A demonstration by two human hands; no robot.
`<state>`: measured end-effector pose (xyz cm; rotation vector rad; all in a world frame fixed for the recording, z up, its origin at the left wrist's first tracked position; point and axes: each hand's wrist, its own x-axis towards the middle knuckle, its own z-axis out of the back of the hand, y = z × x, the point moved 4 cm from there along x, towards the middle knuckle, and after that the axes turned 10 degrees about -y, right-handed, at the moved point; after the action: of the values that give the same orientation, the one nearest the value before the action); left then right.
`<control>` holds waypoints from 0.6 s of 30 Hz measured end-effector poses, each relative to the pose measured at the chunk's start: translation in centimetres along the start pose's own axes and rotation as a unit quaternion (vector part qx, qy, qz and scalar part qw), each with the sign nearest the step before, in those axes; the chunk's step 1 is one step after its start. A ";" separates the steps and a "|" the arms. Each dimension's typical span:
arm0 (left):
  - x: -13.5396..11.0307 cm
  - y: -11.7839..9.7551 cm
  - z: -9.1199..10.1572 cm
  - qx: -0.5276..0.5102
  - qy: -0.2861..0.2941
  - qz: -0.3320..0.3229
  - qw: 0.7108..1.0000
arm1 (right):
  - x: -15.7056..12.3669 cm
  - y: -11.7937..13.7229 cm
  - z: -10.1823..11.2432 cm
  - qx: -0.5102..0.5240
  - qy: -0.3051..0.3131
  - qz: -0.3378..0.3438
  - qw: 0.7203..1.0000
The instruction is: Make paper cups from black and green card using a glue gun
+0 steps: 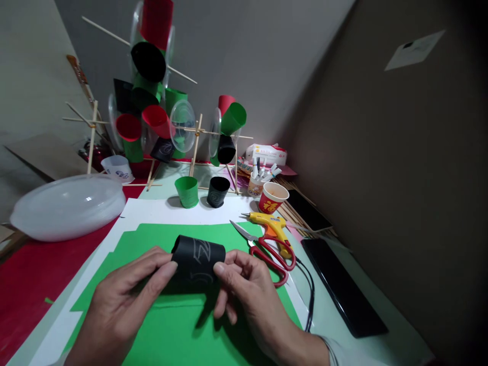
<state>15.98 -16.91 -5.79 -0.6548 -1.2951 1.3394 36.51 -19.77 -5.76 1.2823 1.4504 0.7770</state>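
A black paper cup [198, 257] with faint silver markings lies on its side above a green paper sheet [179, 325]. My left hand [125, 295] pinches its left end with thumb and fingers. My right hand [244, 287] grips its right end, fingers curled. Both hands hold the cup just above the sheet, near the table's front.
Red-handled scissors [267, 251] and a yellow glue gun [272, 226] lie right of the sheet. A green cup [187, 191], a black cup [218, 191] and a red cup [272, 197] stand behind. A stick-and-cup structure [160, 112] rises at the back. A clear plastic lid [68, 206] sits left; a black phone [343, 290] right.
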 end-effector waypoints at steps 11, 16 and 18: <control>0.9 0.4 -1.7 0.009 0.157 0.113 0.981 | 0.4 0.5 0.4 -0.052 0.010 0.017 0.998; 1.4 0.2 -1.7 0.011 0.178 0.160 0.971 | 0.4 1.0 0.2 -0.050 0.020 0.046 0.998; 1.6 0.5 -1.6 -0.013 0.181 0.186 0.966 | 0.4 1.1 0.2 -0.043 0.023 0.049 0.998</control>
<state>16.92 -14.84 -6.14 -1.1459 -0.9210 1.4188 37.08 -19.16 -4.94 1.2850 1.3820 0.9300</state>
